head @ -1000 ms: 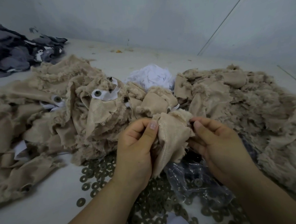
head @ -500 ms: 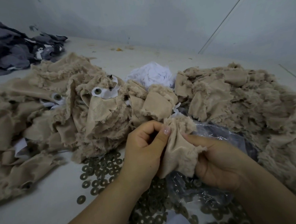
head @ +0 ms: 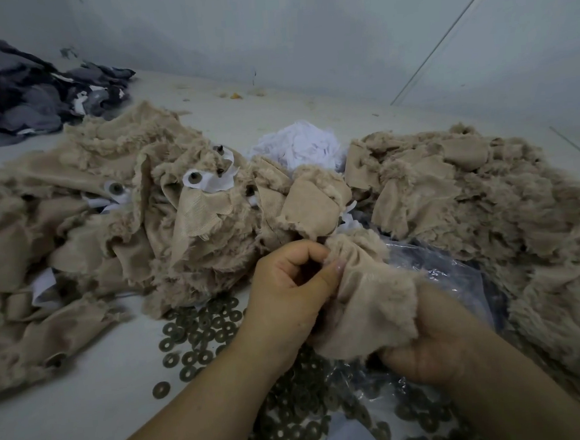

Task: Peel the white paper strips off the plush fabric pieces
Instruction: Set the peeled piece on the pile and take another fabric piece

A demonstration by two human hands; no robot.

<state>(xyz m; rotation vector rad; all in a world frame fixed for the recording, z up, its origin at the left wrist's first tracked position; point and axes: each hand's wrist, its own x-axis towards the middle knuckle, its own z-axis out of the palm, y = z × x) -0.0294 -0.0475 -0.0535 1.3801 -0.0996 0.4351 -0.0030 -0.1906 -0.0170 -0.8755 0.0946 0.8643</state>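
A tan plush fabric piece (head: pixel 366 293) is bunched between both my hands near the middle of the table. My left hand (head: pixel 290 288) pinches its upper left edge with thumb and curled fingers. My right hand (head: pixel 431 344) grips its lower right part from beneath; its fingers are mostly hidden by the fabric. No white paper strip shows on this piece. To the left lies a heap of tan plush pieces (head: pixel 118 232), some with white paper patches (head: pixel 210 180) and dark round studs on them. Another tan plush heap (head: pixel 486 206) lies to the right.
A crumpled mound of white paper (head: pixel 304 146) sits behind the heaps. Several dark metal washers (head: pixel 200 332) are scattered under my arms. A clear plastic bag (head: pixel 447 274) lies to the right. Dark grey fabric (head: pixel 16 98) is piled far left. A wall stands behind.
My right hand has slid down from the piece's top edge to its lower part and now holds it from below. My left hand stays pinching the top. The piece sits lower and more crumpled.
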